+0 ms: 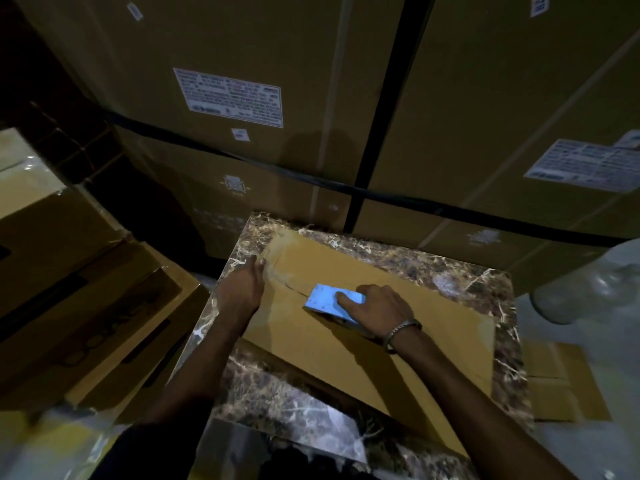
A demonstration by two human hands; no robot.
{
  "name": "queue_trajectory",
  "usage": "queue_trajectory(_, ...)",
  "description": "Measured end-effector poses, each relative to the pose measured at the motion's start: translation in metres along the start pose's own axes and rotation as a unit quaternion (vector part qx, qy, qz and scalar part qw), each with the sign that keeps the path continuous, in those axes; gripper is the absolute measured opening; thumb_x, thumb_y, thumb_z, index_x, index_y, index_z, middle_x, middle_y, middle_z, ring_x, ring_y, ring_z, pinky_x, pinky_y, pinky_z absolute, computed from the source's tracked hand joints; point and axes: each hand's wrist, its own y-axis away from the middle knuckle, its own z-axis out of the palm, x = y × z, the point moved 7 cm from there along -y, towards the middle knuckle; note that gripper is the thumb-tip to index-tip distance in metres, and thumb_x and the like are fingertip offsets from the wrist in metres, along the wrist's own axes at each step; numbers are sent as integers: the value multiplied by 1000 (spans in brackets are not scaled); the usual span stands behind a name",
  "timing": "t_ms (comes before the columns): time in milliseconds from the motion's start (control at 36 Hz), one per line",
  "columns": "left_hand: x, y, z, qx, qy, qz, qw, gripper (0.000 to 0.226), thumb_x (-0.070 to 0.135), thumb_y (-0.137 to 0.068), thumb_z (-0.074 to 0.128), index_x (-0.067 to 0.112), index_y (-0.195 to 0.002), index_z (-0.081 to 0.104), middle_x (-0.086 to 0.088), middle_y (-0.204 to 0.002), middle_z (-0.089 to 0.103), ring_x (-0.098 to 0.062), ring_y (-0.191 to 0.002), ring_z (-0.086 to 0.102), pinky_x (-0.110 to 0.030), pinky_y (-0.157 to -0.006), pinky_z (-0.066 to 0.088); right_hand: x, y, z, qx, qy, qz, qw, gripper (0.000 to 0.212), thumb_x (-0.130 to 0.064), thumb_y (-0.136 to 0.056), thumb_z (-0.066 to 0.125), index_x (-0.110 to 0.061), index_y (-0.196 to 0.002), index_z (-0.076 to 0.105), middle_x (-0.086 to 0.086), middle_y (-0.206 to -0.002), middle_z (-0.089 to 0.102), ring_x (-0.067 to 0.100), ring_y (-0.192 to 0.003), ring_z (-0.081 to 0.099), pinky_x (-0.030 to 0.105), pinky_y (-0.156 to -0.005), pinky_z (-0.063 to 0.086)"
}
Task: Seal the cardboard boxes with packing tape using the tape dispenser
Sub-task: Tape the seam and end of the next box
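Flat cardboard box (398, 306) on marble table (467, 278), right hand (375, 304) gripping blue tape dispenser (329, 301) on box's seam, left hand (244, 284) with fingers extended, pressing box's left edge

Looks like a dim warehouse or stockroom: tall stacked cartons (242, 98) from 11 to 2 o'clock, bound with black strapping (391, 98) and bearing printed shipping labels (230, 97); more cardboard boxes (86, 306) at 9 o'clock; plastic wrap (585, 282) at 3 o'clock.
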Motion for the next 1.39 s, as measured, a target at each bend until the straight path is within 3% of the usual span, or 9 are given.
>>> queue_trajectory(111, 14, 3, 9, 9, -46, -17, 999, 58, 47, -110, 43, 11, -155, 45, -17, -154, 53, -39, -139, 51, -57, -110, 45, -6, 1, 6, 15, -11, 9, 1000, 55, -78, -91, 45, -30, -65, 40, 3, -75, 53, 28, -73, 53, 33, -62, 31)
queue_trajectory(250, 42, 42, 29, 24, -66, -11, 997, 82, 63, -108, 30, 1, -162, 33, -22, -165, 38, -39, -154, 33, -61, -124, 24, -4, -3, 8, 26, -12, 9, 1000, 59, -78, -90, 45, -23, -69, 51, 5, -74, 59, 31, -73, 60, 34, -58, 36)
queue_trajectory(417, 41, 41, 36, -5, -91, -29, 995, 89, 66, -108, 23, -4, -164, 19, -27, -168, 27, -42, -156, 25, -63, -126, 18, -2, -8, 11, -7, 5, 7, 1000, 57, -78, -90, 45, -25, -82, 63, 6, -90, 66, 30, -82, 62, 32, -66, 39)
queue_trajectory(556, 40, 42, 36, -25, -107, -29, 993, 88, 66, -109, 15, -1, -166, 13, -22, -173, 17, -36, -161, 14, -60, -128, 13, 3, -3, 5, -23, 10, 6, 1000, 66, -82, -86, 44, -21, -76, 66, 2, -80, 66, 28, -75, 63, 33, -64, 49)
queue_trajectory(750, 40, 41, 37, -37, -128, -28, 991, 87, 66, -109, 8, 2, -167, 1, -17, -176, 4, -30, -163, -4, -56, -130, 3, 56, 25, -23, -6, 38, 8, 999, 65, -81, -86, 46, -21, -62, 57, -1, -66, 57, 28, -69, 59, 32, -59, 39)
queue_trajectory(944, 38, 40, 41, -33, -138, -33, 989, 90, 69, -106, 2, 3, -167, 3, -16, -176, 5, -29, -164, -2, -56, -130, 0, 140, 69, -42, -6, 45, 36, 998, 69, -88, -80, 36, -27, -72, 65, -3, -67, 62, 27, -70, 64, 33, -56, 41)
queue_trajectory(1194, 56, 56, 40, -34, -108, -60, 992, 94, 72, -104, 0, 4, -168, 9, -16, -176, 5, -28, -164, -1, -56, -131, 1, 125, 69, -39, 31, 40, 21, 998, 63, -78, -87, 49, -20, -63, 56, -1, -60, 52, 28, -63, 56, 33, -54, 40)
queue_trajectory(1278, 98, 89, 54, -55, -104, -28, 993, 94, 73, -104, 7, 4, -168, 13, -14, -176, 9, -28, -164, 3, -54, -131, 1, 119, 66, -37, 35, 51, 25, 998, 58, -77, -87, 51, -22, -74, 64, 6, -75, 60, 33, -76, 62, 31, -61, 36)
queue_trajectory(1389, 144, 128, 74, -66, -84, -12, 994, 95, 75, -104, 11, 6, -168, 9, -11, -177, 7, -24, -164, 0, -54, -131, -2, 116, 64, -39, 23, 60, 40, 997, 67, -76, -88, 51, -19, -114, 75, 13, -115, 70, 37, -102, 66, 36, -79, 51)
